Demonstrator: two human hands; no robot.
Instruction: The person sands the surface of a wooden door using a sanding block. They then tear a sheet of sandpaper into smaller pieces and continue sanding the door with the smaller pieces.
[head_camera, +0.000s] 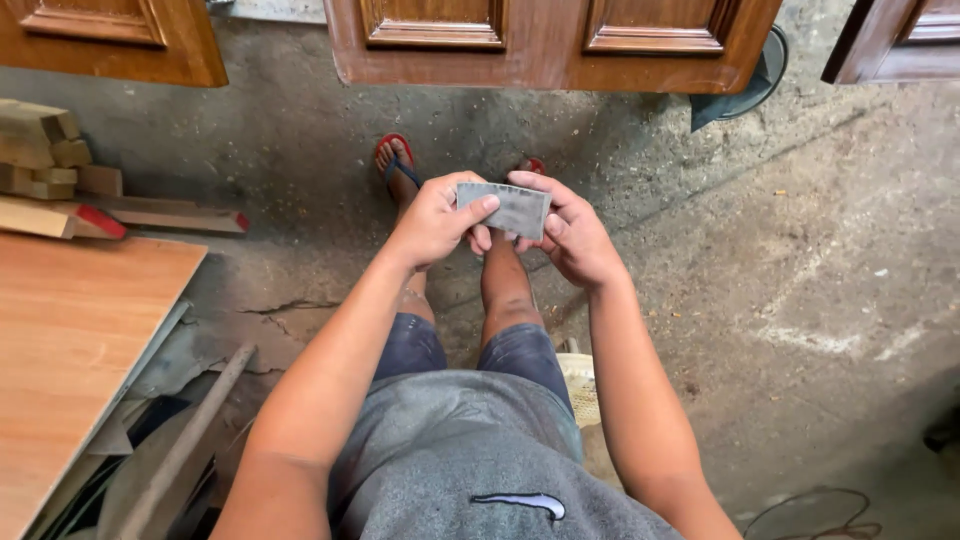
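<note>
sheet: grey rectangular sandpaper sheet (505, 208), upper centre of frame, above knees
left hand (435, 220): pinching sheet's left edge
right hand (570, 235): gripping sheet's right edge
doors: 3 brown panelled wooden doors (550, 40), top of frame

I see a grey sheet (505, 208) with a matt, gritty face like sandpaper, pinched between my left hand (432, 222) and right hand (575, 240). The doors (550, 40) are brown wood with a smooth, slightly glossy varnish. The board (70, 340) at the floor's left edge is smooth, pale wood. The floor (800, 260) is rough, dusty, cracked concrete. My shirt (470, 470) is grey cloth.
</note>
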